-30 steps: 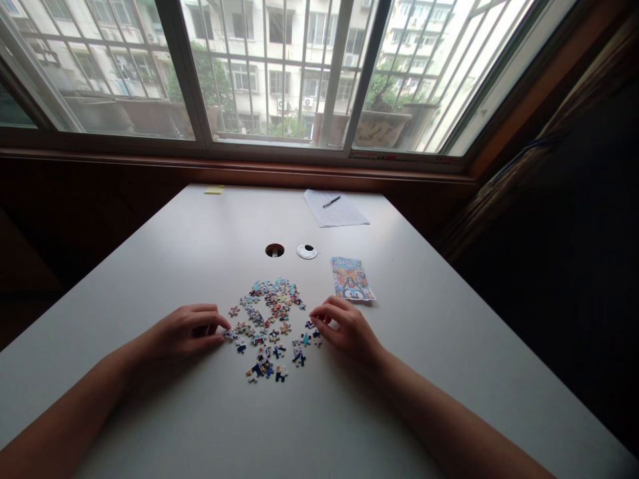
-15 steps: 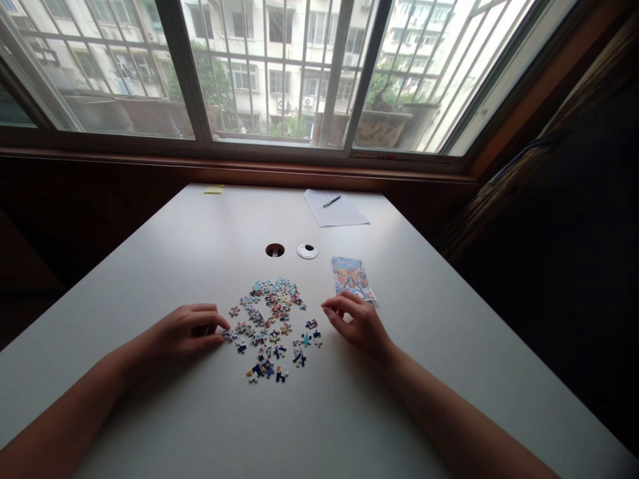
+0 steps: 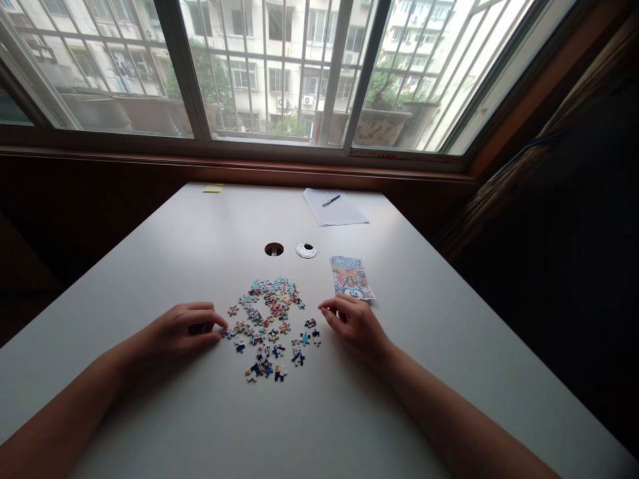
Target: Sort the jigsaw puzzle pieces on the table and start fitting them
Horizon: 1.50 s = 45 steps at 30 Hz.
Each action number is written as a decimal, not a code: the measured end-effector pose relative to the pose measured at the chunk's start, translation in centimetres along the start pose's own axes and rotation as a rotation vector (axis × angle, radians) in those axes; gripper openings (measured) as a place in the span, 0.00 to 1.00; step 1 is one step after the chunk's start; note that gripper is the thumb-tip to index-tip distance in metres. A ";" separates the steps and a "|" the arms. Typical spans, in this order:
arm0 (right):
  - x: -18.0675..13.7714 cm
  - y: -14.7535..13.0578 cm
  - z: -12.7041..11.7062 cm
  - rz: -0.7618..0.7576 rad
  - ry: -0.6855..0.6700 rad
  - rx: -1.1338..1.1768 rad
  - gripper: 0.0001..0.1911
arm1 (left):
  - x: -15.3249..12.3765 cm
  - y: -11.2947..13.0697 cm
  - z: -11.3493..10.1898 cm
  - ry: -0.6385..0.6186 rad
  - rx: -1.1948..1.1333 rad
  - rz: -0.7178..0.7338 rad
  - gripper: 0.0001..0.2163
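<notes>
Many small jigsaw puzzle pieces (image 3: 277,303) lie loose in a scattered heap on the white table (image 3: 279,432). A few dark blue pieces (image 3: 259,369) are spread on the near side. My left hand (image 3: 192,326) rests at the heap's left edge, fingers bent and thumb a little apart, its tips beside or touching the outermost pieces. To the right of the heap, my right hand (image 3: 354,324) hovers or rests with loosely curled fingers and a small gap to the thumb; I see nothing held. Just beyond it lies a colourful picture card (image 3: 351,274), its near edge close to my knuckles.
Farther back are a round cable hole (image 3: 274,249) and its loose white cover (image 3: 306,250). Paper sheets (image 3: 334,211) with a pen (image 3: 331,200) lie near the far edge, a yellow sticky note (image 3: 213,189) at the far left. Beyond stands a barred window (image 3: 279,73).
My right hand has drawn slightly down and left, so more of the card's lower part shows. My left hand and the puzzle pieces look the same, apart from a tiny view shift.
</notes>
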State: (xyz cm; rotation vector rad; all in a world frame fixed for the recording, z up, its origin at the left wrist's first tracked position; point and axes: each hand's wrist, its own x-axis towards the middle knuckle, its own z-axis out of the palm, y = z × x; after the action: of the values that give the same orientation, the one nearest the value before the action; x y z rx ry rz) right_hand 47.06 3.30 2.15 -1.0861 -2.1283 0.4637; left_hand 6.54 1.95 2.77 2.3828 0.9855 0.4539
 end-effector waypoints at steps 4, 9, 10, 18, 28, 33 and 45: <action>0.0 0.0 0.0 0.006 -0.016 0.005 0.07 | 0.0 0.0 0.0 -0.005 -0.003 -0.020 0.09; 0.0 -0.1 0.1 0.001 -0.025 0.003 0.07 | -0.1 -0.3 0.0 -0.017 -0.011 -0.017 0.09; 0.0 -0.1 0.1 -0.007 -0.031 0.001 0.07 | -0.1 -0.3 0.0 -0.016 -0.011 -0.017 0.09; 0.0 0.0 0.2 -0.040 -0.063 -0.015 0.07 | 0.0 0.4 -0.2 0.016 -0.023 -0.007 0.09; 0.0 -0.3 0.2 -0.119 -0.152 -0.005 0.08 | -0.3 -0.4 -0.2 0.070 -0.004 -0.011 0.09; 0.0 -0.4 0.2 -0.198 -0.184 -0.028 0.09 | -0.4 -0.3 -0.3 0.064 -0.008 -0.028 0.09; 0.0 -0.4 0.2 -0.240 -0.179 -0.058 0.09 | -0.1 0.6 -0.3 0.065 0.015 -0.034 0.08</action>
State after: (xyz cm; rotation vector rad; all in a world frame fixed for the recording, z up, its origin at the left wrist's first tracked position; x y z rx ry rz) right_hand 46.68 3.08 2.27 -0.8310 -2.4065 0.3990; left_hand 6.63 1.62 3.34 2.3739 1.0597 0.5162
